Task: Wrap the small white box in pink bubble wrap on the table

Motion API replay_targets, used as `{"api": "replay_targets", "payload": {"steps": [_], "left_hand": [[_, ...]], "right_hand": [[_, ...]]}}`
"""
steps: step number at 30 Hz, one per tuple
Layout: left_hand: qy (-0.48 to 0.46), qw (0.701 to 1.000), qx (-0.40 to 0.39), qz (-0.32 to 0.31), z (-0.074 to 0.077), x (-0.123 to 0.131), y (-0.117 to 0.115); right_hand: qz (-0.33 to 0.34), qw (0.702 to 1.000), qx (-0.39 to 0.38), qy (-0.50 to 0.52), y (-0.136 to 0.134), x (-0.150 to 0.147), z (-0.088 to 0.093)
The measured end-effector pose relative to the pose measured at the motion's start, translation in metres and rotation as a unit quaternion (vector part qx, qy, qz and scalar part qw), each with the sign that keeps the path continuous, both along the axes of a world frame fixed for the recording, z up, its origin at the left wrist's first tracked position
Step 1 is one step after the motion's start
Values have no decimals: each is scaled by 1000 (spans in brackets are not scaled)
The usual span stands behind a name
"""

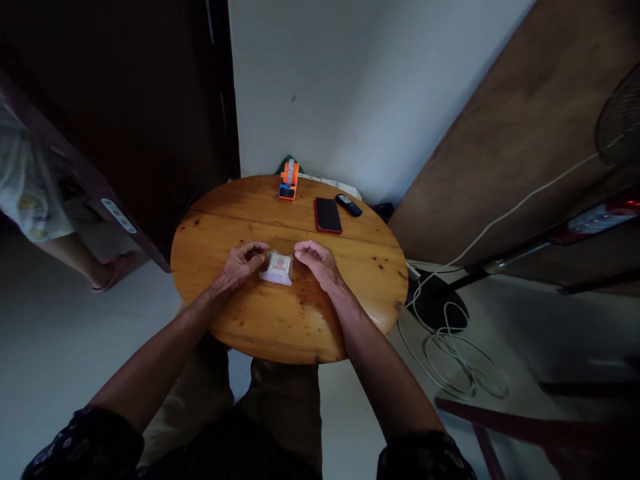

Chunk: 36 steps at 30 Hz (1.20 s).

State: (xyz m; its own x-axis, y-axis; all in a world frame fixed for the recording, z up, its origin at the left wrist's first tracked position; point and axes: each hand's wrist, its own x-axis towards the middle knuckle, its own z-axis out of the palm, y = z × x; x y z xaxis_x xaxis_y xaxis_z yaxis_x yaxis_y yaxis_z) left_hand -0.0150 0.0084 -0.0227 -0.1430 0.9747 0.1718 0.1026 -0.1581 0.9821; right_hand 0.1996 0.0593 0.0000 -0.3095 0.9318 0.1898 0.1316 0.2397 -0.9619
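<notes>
Small white plastic-wrapped packet (278, 268) lies inward from near edge of round brown wooden table (363, 283), between loosely curled left hand (243, 263) and right hand (320, 261), pinch unclear; probably light, soft, slippery, best gripped by side edges.

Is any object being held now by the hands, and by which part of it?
The left hand and right hand are at opposite sides of the small white packet; whether the fingers grip its edges cannot be told.
</notes>
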Motion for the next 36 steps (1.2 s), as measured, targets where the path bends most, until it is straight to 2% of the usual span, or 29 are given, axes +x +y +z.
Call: {"api": "replay_targets", "payload": {"steps": [3,6,8,24,29,33,36], "left_hand": [[-22,997,-23,-66,2,1,-3],[-28,995,-19,-92,3,0,-4],[-34,994,-22,-100,4,-1,-4],[-58,993,-36,-98,8,2,-8],[-16,995,-21,-99,9,7,-10],[14,993,1,-114,13,11,-13],[72,990,8,-118,15,10,-15]], "right_hand": [[80,997,15,-12,-5,1,5],[145,988,27,-40,-9,0,6],[161,985,36,-56,-9,-2,4],[70,993,92,-34,-12,-16,-5],[46,993,104,-20,-7,-19,-8],[30,996,87,1,-4,-23,-11],[27,997,66,8,-4,-25,-7]]}}
